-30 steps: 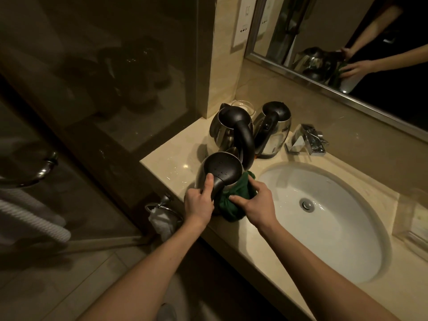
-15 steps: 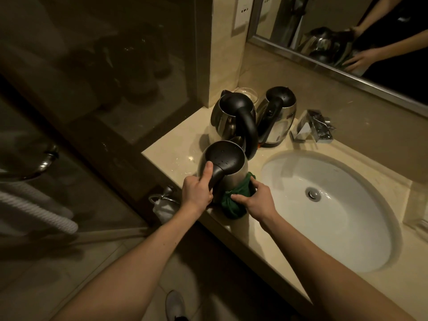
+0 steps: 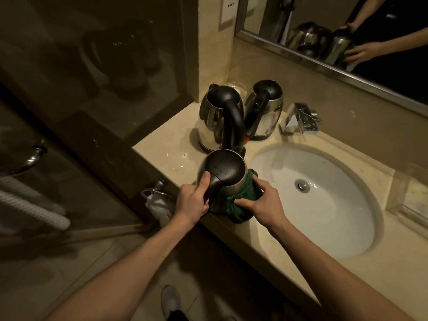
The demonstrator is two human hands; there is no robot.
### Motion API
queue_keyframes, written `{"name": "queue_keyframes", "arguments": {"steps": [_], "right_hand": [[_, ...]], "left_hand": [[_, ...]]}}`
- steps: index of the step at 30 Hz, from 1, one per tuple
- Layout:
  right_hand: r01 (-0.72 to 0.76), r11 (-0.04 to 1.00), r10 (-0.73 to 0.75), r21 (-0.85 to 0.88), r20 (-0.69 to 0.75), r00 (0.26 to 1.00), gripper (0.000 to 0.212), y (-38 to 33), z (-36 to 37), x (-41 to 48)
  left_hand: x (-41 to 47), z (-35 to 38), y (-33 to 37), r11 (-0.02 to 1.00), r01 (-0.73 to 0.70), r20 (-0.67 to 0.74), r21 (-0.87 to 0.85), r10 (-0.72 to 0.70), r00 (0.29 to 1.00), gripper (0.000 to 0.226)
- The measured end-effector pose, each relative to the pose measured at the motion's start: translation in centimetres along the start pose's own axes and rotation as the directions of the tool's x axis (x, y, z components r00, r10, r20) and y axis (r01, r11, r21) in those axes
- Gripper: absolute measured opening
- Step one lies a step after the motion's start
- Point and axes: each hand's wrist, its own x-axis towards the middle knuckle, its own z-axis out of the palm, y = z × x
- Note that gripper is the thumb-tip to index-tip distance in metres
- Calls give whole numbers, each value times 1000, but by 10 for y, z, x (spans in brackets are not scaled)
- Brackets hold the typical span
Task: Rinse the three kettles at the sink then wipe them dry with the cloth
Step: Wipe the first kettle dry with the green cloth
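Three steel kettles with black lids and handles stand on the beige counter left of the sink. The nearest kettle sits at the counter's front edge; my left hand grips its black handle. My right hand presses a green cloth against that kettle's right side. Behind it stands a second kettle with a tall arched handle, and a third kettle is beside it, closer to the faucet.
The white oval basin fills the counter to the right, with its drain in the middle. A mirror runs along the back wall. A glass shower partition borders the counter's left end. A towel ring hangs below the counter edge.
The cloth and my right hand have shifted slightly along the nearest kettle's side. My head camera has tilted down and closer. My left hand keeps its hold on the handle.
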Motion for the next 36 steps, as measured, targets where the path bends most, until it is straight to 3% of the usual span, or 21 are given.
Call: {"name": "queue_keyframes", "arguments": {"steps": [5,10,15,20,23,26,32,36], "right_hand": [[-35,999,35,9,-36,999,88,16,-14,-7],[-106,994,107,40,-21,994,67,30,-20,-5],[-72,996,75,55,-59,995,65,24,-25,3],[33,998,-39,-47,-132,990,88,11,-34,10],[13,1000,-16,-28,-131,991,94,11,-35,9],[-31,999,29,-23,-94,995,97,16,-31,7],[-127,990,124,58,44,991,78,27,-33,8],[-80,994,78,69,34,996,77,22,-41,12]], "left_hand": [[-2,19,2,1000,8,70,12,-8,998,62],[13,28,14,998,25,151,51,-32,988,62],[31,29,25,993,22,207,115,-46,977,63],[40,30,26,988,4,218,153,-38,975,67],[41,28,25,983,-3,224,183,-38,974,69],[37,28,28,971,-18,148,238,-17,989,72],[25,52,30,872,-71,-198,485,188,962,74],[29,53,22,834,-130,-219,536,286,933,71]]}}
